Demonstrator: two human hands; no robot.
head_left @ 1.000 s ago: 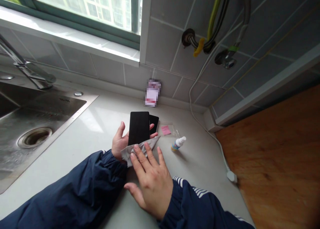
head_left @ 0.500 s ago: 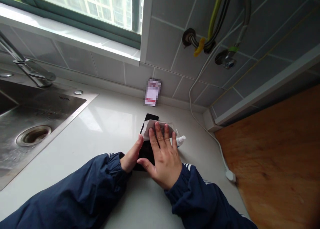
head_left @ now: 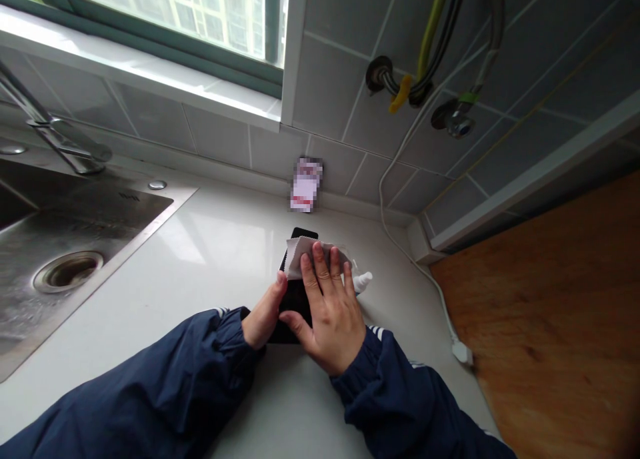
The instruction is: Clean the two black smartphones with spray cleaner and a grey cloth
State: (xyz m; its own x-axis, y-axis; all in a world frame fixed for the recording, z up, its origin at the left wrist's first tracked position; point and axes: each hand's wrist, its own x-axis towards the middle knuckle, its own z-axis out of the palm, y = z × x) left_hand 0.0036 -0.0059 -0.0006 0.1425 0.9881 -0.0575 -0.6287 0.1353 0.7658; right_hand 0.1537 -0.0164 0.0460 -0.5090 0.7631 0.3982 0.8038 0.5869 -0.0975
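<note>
1. My right grip (head_left: pixel 330 319) is clamped down on the job, palm over the phone, four fingers spread and pointing up the bench, thumb swung in low across the lower part.
2. Under those fingers I've got a grey microfibre cloth (head_left: pixel 301 257), bunched and pinned against the top of the phone, with one pale corner poking out past my fingertips on the left.
3. My left grip (head_left: pixel 263 317) comes in edge-on from the lower left, wrist angled, closed against the phone's left side with its fingertips up at the edge, so the phone is held between both hands.
4. The black phone (head_left: pixel 295 305) sits right in front of me, tilted on the diagonal, its top edge showing above the cloth and its lower corner below my hands. Whether it's resting on the bench (head_left: pixel 210 265) or just lifted off it, I can't tell from here.
5. Both forearms reach in from the bottom of the view, elbows wide, in a navy jacket with a striped right cuff (head_left: pixel 375 335).
6. Just beside my right fingers stands a small white spray bottle (head_left: pixel 363 282), mostly hidden behind my hand.
7. Over to my left sits the stainless steel sink (head_left: pixel 173 195), set into the bench, well apart from my hands, and a blurred packet (head_left: pixel 306 184) leans at the tiled wall behind the phone.
</note>
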